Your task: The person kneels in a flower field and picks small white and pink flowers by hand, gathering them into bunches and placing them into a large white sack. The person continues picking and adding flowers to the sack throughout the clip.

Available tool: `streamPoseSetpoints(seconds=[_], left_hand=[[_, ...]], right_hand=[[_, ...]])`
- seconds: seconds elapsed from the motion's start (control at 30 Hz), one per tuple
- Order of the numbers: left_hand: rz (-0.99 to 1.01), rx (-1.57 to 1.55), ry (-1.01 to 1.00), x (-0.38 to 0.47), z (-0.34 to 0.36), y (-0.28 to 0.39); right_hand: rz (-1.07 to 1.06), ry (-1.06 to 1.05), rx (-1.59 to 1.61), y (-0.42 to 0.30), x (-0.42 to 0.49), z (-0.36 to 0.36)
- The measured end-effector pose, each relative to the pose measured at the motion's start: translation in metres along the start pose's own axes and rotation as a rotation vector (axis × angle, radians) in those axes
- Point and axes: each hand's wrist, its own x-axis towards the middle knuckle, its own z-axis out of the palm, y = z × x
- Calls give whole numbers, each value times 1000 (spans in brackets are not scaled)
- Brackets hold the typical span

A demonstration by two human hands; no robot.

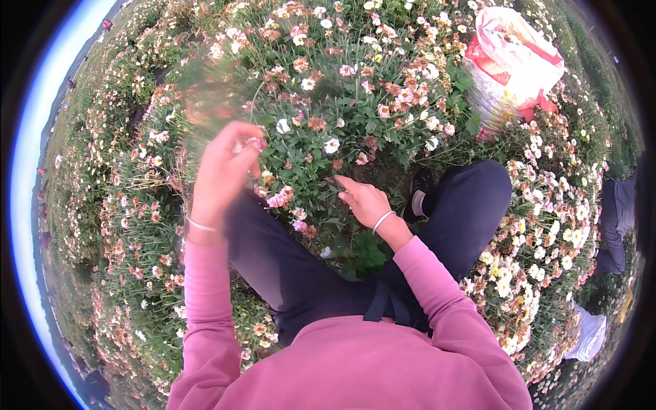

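My left hand (225,169) is raised over the flower bed with its fingers curled. A pale pink flower head (248,145) shows between its thumb and fingers. My right hand (368,202) reaches low among the green leaves (302,179), its index finger and thumb a little apart. I see nothing held in it; its far fingers are hidden. Just beyond its fingertips is a small brownish flower head (337,164). A white daisy-like flower (331,145) stands farther up. Pink blooms (281,197) hang beside my left knee.
A white and red woven sack (507,77) stands open at upper right, blooms at its mouth. My bent legs (461,215) frame the plants. Another person's legs (612,225) and a white bag (587,335) are at the right rim. A patch above my left hand is blurred.
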Motion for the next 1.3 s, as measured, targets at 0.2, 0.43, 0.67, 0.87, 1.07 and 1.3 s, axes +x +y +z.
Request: streamPoseSetpoints(seconds=[0.2,0.43,0.67,0.87,1.07,1.3], left_hand=[[295,999,-215,109,-4,-89],[203,1168,-315,115,34,-92],[180,1034,-293,105,34,-100],[168,940,-250,80,23,-102],[157,718,-130,27,29,-95],[463,363,-376,-36,86,89]], right_hand=[[100,141,60,-16,84,-3],[74,50,-258,-11,118,14],[79,-149,-355,0,91,-13],[172,-418,-179,20,37,-20],[104,-380,424,-22,-25,-66],[-73,-138,1079,-50,-54,-136]])
